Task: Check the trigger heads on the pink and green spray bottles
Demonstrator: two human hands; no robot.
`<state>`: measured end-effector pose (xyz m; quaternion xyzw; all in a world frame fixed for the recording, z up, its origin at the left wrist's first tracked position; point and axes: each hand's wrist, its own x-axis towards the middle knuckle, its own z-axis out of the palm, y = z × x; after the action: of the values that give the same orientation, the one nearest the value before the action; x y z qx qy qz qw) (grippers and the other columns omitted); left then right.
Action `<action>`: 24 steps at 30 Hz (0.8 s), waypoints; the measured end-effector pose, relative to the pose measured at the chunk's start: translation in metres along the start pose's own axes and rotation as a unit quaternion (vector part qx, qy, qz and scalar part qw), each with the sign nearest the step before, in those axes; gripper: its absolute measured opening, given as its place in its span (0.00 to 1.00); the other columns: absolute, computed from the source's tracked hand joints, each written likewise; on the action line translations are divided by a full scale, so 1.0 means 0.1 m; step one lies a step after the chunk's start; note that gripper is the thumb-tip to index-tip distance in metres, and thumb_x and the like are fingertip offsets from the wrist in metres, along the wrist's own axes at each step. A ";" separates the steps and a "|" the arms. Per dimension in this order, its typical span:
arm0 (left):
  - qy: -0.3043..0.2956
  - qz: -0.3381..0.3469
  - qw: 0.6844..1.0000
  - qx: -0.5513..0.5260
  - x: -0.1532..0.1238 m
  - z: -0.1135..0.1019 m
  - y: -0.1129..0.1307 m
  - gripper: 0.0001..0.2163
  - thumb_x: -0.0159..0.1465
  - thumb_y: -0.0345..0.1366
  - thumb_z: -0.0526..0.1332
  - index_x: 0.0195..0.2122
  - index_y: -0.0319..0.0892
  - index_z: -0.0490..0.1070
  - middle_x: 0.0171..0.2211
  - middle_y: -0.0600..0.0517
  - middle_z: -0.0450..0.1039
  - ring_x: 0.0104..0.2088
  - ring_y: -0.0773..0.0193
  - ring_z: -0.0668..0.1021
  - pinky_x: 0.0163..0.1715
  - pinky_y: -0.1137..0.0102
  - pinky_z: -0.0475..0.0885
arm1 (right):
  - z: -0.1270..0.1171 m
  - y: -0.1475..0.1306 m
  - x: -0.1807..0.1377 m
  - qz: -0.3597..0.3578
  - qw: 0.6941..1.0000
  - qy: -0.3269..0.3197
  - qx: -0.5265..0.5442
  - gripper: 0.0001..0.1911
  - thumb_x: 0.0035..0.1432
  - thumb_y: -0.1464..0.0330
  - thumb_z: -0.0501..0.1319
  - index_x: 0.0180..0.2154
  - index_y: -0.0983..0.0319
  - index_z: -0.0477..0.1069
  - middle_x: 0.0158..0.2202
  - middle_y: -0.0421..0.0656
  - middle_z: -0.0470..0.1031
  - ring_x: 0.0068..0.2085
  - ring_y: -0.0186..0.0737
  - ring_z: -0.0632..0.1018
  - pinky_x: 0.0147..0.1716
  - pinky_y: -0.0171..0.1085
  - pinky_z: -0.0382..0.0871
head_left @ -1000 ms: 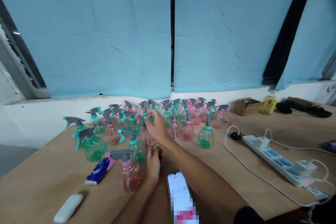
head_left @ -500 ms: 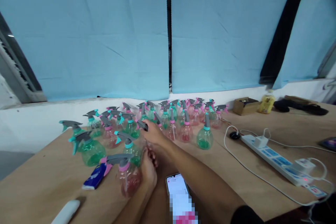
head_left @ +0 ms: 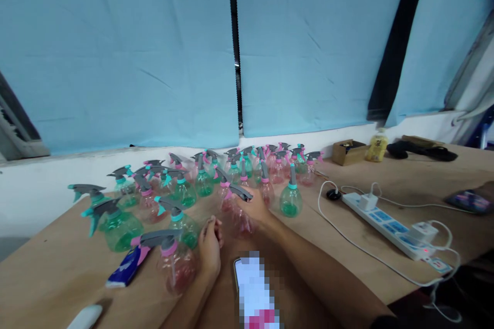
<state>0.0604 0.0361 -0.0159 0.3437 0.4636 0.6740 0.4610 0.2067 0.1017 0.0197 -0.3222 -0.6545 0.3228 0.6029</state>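
Right hand (head_left: 258, 208) grips pink spray bottle (head_left: 240, 216), fingers clamped on it, bottle near worktop (head_left: 320, 236) middle, before bottle crowd (head_left: 216, 177). Left hand (head_left: 210, 247) rests beside front pink bottle (head_left: 173, 264), fingers loosely curled, holding nothing. Phone (head_left: 252, 293) lies close, screen blurred, no text readable. Power strip (head_left: 389, 221) at right, labels too small.

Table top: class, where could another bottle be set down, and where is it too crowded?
Bare wood on the table lies left of the blue packet, and between the green bottle and the power strip. It is crowded in the bottle cluster by the wall and around the right hand, which grips a pink bottle.
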 end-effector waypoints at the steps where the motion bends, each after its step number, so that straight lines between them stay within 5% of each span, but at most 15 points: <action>1: -0.005 -0.006 1.000 0.003 0.00 0.00 -0.01 0.16 0.56 0.51 0.63 0.27 0.42 0.66 0.17 0.62 0.56 0.16 0.74 0.58 0.14 0.79 0.50 | -0.02 0.03 0.00 0.015 1.000 -0.012 0.014 0.09 0.53 0.63 0.62 0.32 0.63 0.76 0.23 0.37 0.66 0.25 0.31 0.63 0.25 0.31 0.58; 11: -0.052 -0.015 0.998 0.036 0.03 -0.01 -0.06 0.19 0.53 0.53 0.64 0.27 0.41 0.67 0.15 0.62 0.56 0.15 0.74 0.58 0.13 0.79 0.51 | -0.05 0.04 0.06 0.114 0.972 -0.147 0.146 0.07 0.46 0.71 0.60 0.30 0.60 0.76 0.25 0.38 0.74 0.27 0.34 0.73 0.30 0.34 0.67; 24: -0.073 -0.014 0.996 0.049 0.03 -0.02 -0.09 0.18 0.55 0.53 0.63 0.27 0.41 0.68 0.16 0.61 0.57 0.16 0.75 0.58 0.14 0.79 0.51 | 0.01 0.12 0.07 0.137 0.965 -0.140 0.173 0.09 0.43 0.69 0.59 0.30 0.61 0.75 0.25 0.38 0.74 0.27 0.34 0.74 0.28 0.33 0.67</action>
<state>0.0605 0.0393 -0.0245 0.4073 0.4658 0.6172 0.4860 0.2059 0.1144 0.0139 -0.2519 -0.6160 0.5524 0.5019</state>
